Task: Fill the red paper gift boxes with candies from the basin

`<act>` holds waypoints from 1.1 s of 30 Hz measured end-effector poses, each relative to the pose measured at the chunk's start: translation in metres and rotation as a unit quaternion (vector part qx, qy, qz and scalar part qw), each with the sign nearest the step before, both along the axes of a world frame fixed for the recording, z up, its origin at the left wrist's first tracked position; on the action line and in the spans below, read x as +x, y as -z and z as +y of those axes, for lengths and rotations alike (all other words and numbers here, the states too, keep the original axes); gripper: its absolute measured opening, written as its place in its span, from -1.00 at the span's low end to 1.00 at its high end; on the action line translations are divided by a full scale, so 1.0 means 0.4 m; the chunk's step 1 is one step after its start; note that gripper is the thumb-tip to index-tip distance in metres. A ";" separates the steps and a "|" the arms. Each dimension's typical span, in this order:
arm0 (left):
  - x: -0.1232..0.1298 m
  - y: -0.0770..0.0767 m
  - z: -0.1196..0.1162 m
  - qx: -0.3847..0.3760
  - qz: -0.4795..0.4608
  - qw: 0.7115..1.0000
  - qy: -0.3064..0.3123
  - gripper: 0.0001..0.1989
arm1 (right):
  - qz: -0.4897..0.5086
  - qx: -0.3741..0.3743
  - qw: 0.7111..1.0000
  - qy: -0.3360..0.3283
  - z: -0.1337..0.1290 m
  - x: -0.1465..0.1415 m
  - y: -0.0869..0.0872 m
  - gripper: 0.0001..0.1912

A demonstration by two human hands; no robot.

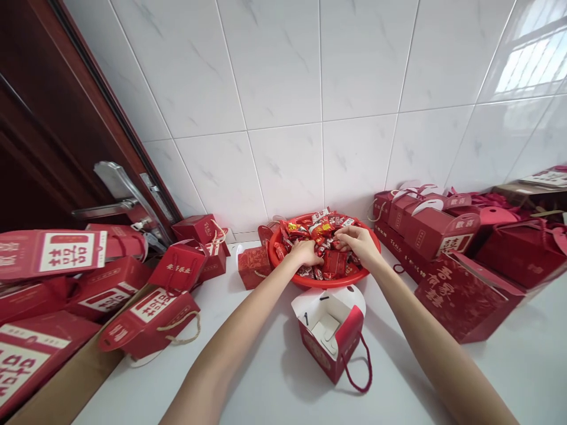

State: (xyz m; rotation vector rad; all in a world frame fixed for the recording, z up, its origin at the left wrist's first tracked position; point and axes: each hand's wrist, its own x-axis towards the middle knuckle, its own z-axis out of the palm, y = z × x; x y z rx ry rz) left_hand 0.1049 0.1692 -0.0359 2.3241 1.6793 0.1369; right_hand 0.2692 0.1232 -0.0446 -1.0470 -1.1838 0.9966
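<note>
A round red plastic basin [325,284] full of small wrapped candies [334,262] stands by the tiled wall. My left hand [305,252] is in the left half of the basin, its fingers curled down onto the candies. What lies under those fingers is hidden. On the right side, my right hand [357,241] pinches a small red-wrapped candy between thumb and fingertips, just above the pile. Between my forearms an open red gift box [330,333] stands upright, its white inside showing and its dark red cord handle hanging at the right.
Red gift boxes [153,321] are piled at the left, some over a cardboard carton [73,378]. More boxes [447,227] stand in rows at the right, with a large box [467,298] in front. Behind the left pile is a dark door with a metal handle [115,200].
</note>
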 end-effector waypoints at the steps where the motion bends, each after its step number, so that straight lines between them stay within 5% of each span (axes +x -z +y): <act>1: -0.003 0.000 0.006 -0.001 -0.011 1.000 0.004 -0.65 | 0.001 -0.002 1.000 0.002 0.000 -0.001 0.000 -0.76; 11: -0.034 0.022 0.037 -0.032 -0.195 0.980 0.017 -0.76 | -0.011 0.002 1.000 -0.005 0.004 0.003 0.007 -0.77; 19: -0.036 0.025 0.033 -0.042 -0.397 0.917 0.026 -0.93 | -0.004 -0.008 1.000 0.006 0.003 0.004 0.005 -0.78; 28: -0.033 -0.002 0.009 -0.035 -0.572 0.819 0.014 -0.81 | -0.015 -0.020 0.999 -0.023 0.008 0.002 0.005 -0.73; 33: -0.031 -0.005 0.003 -0.067 -0.567 0.818 0.073 -0.76 | 0.026 -0.033 0.998 -0.048 -0.003 0.001 -0.004 -0.60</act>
